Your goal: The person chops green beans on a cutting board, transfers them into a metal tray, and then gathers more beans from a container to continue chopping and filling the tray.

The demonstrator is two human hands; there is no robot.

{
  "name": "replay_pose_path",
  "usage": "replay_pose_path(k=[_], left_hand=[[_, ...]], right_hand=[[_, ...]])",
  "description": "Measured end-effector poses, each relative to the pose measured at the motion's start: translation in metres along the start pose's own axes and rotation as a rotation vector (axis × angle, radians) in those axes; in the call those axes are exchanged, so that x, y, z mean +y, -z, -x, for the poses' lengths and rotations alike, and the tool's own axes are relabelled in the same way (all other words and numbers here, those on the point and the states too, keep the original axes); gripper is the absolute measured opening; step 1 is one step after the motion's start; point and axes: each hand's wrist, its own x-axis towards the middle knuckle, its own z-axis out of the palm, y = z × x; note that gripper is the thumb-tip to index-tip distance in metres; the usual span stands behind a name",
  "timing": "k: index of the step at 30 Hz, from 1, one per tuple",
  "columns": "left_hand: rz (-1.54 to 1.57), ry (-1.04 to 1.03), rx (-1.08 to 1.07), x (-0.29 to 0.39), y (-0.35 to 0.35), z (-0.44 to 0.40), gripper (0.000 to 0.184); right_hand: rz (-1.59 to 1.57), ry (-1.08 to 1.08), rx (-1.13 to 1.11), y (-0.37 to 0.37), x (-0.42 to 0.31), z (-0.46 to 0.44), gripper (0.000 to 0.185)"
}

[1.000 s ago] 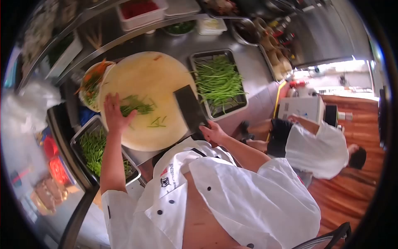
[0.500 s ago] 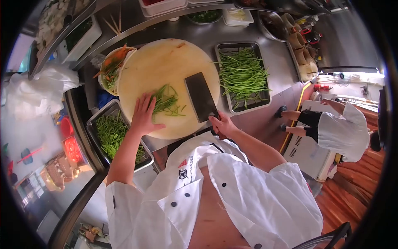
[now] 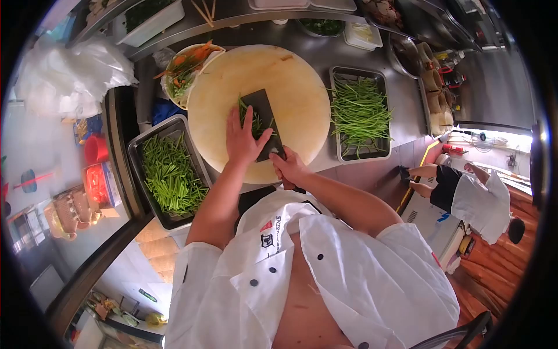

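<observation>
My right hand (image 3: 290,166) is wrapped round the handle of a broad, dark cleaver (image 3: 264,102), whose blade lies flat above a round chopping block (image 3: 302,81). Cut green stalks (image 3: 259,125) rest on the blade. Over them lies my left hand (image 3: 245,141), fingers stretched out and thumb apart, touching the stalks; part of the blade is hidden beneath it. A metal tray of short cut stalks (image 3: 168,177) stands left of the block. On the right, another tray holds long whole green stalks (image 3: 360,110).
A bowl of orange and green vegetable scraps (image 3: 190,65) stands at the block's upper left. Further back are a white container (image 3: 361,36) and a bowl of chopped greens (image 3: 321,27). Another person (image 3: 476,198) in a white top is off to the right.
The cleaver has moved left and now lies under the cut stalks. My left hand has come over the blade with them. The view has shifted, and the other person's posture has changed.
</observation>
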Motion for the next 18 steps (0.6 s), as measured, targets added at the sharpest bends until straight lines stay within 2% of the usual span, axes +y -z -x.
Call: replay_pose_path(k=[7, 9, 12, 18], left_hand=[[0.206, 0.198, 0.214, -0.001, -0.010, -0.003, 0.051], [0.211, 0.219, 0.250, -0.003, -0.008, -0.001, 0.048], [0.212, 0.265, 0.306, -0.008, 0.001, 0.004, 0.045], [0.168, 0.410, 0.426, -0.028, 0.048, 0.030, 0.044]], right_hand=[[-0.032, 0.008, -0.020, -0.039, -0.003, -0.005, 0.021], [0.059, -0.032, -0.017, -0.042, -0.006, -0.005, 0.021], [0.020, -0.053, -0.049, -0.049, -0.010, -0.005, 0.020], [0.159, -0.106, -0.217, -0.088, -0.038, 0.010, 0.021]])
